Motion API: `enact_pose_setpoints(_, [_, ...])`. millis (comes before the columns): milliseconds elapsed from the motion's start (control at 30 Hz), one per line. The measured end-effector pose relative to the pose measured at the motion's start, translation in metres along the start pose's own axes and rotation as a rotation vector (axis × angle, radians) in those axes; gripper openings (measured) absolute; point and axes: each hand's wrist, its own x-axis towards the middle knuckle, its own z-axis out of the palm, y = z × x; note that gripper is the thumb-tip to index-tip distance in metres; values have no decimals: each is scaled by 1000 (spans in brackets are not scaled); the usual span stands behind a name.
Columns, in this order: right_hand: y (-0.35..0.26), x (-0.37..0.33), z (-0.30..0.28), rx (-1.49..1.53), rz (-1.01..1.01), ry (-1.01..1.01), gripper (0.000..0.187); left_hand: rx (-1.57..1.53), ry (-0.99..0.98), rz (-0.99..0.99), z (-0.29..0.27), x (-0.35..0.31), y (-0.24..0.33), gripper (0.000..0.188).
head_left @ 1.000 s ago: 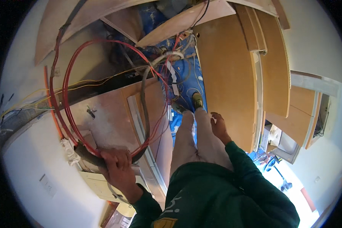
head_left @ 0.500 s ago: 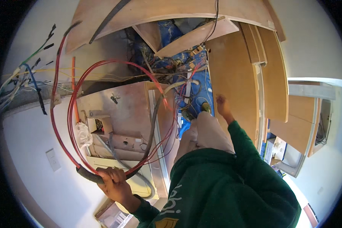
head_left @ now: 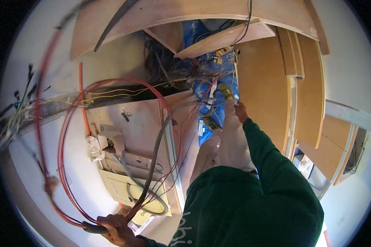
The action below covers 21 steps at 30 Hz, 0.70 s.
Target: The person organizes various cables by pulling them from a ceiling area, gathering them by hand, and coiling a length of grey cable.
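Observation:
At the lower left, my left hand (head_left: 118,231) is closed around a bundle of red electrical cables (head_left: 61,154), which has a black sleeve at the grip. The red cables rise in wide loops in front of me, and their outer run is blurred by motion. A thick grey-black conduit (head_left: 154,158) runs up from the grip, and thin red wires trail toward the floor. My right hand (head_left: 240,112) hangs beside my right leg with its fingers curled and nothing visible in them.
Blue sheeting (head_left: 206,86) with scraps and wires covers the floor by my shoes. Wooden cabinet panels (head_left: 259,94) stand on the right. On the left are a wooden panel (head_left: 146,123), an open cardboard box (head_left: 111,142), an orange conduit (head_left: 83,99) and loose wall wires (head_left: 22,107).
My left hand has moved down and slightly left with the red cables, whose loops swing left. My right hand has come in beside my leg. One leg has stepped forward.

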Motion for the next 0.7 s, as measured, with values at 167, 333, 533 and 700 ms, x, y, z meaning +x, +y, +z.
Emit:
enact_pose_setpoints(167, [49, 64, 9, 263, -133, 8, 23, 169, 39, -251, 36, 20, -4, 20])
enact_pose_setpoints(333, [45, 92, 0, -1070, -719, -127, 18, 489, -99, -220, 70, 42, -6, 18])
enact_pose_setpoints(533, [58, 124, -25, -803, -621, -188, 45, 511, 74, -356, 87, 83, -8, 11])
enact_pose_setpoints(700, [-4, 137, -18, -246, -282, -117, 52, 522, 109, -428, 77, 94, -23, 10])
